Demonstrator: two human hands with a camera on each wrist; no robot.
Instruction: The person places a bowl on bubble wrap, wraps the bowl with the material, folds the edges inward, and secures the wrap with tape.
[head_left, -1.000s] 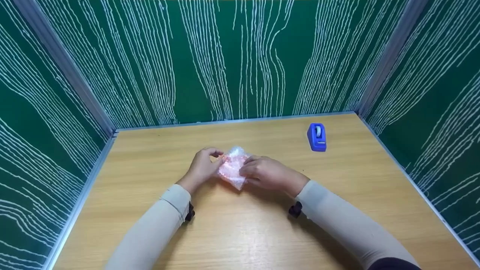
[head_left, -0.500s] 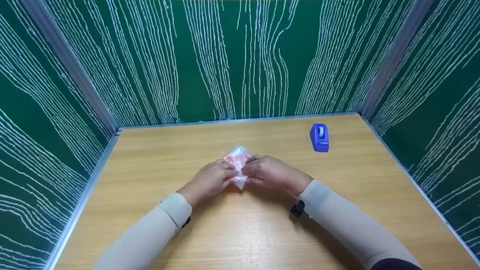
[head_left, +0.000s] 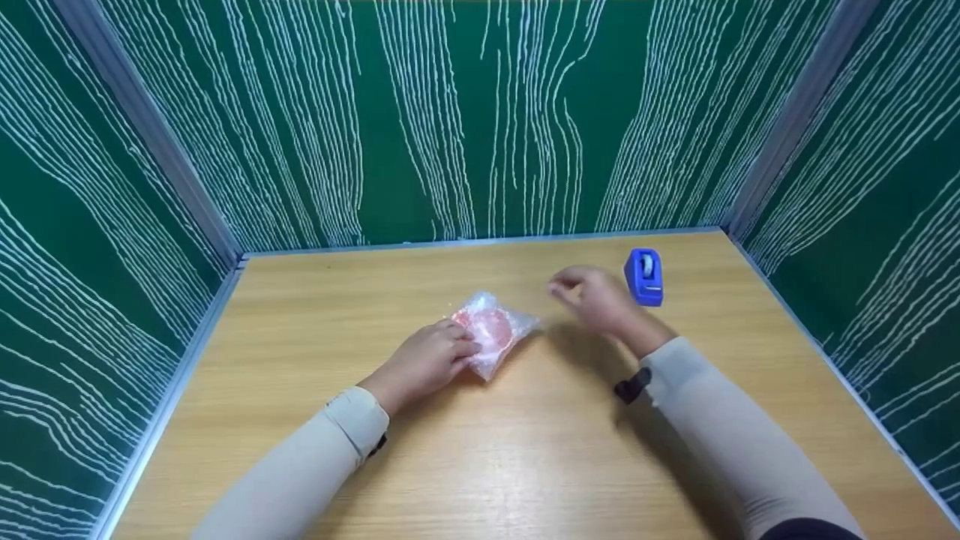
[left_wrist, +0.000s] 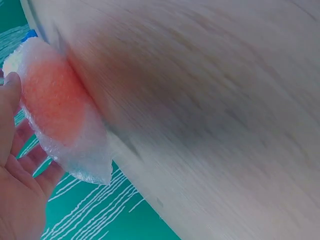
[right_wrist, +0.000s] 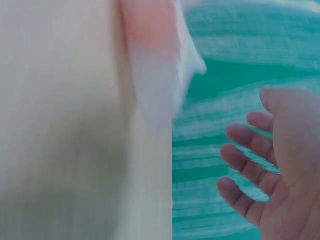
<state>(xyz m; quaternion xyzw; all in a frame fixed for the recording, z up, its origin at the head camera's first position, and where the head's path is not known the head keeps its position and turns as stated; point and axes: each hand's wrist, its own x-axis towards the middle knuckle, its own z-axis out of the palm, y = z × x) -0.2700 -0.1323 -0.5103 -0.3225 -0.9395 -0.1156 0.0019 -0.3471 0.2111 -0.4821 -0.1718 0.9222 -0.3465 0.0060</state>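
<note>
The wooden table [head_left: 480,465] gives firm backing, so light, even pressure should stop the bubble-wrapped bundle [head_left: 493,328] near its middle from springing loose. The left hand [head_left: 424,360] grips the bundle from eight o'clock, best without squashing it. The right hand [head_left: 600,301] is empty, fingers loosely bent, at the bundle's two o'clock. Just beyond, the tape dispenser [head_left: 644,277] narrows the room; table edges at nine, twelve and three stand well apart from the bundle.

Both arms [head_left: 739,431] angled inward, left fingers [head_left: 459,348] pinching, right fingers [right_wrist: 245,164] loosely curled, apart
</note>
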